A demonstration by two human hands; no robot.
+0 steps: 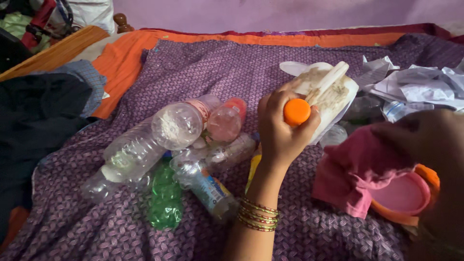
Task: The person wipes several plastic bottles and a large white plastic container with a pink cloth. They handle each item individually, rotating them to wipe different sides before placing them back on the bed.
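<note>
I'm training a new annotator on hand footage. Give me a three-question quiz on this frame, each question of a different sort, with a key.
1. True or false: the left hand grips a white bottle by its orange cap.
2. Multiple choice: the pink cloth lies
A. on the pile of clear plastic bottles
B. partly over the orange-rimmed container
C. on the crumpled paper
3. Fill in: the crushed bottle at the pile's near edge is ____ in colour.

Key: 1 true; 2 B; 3 green.
</note>
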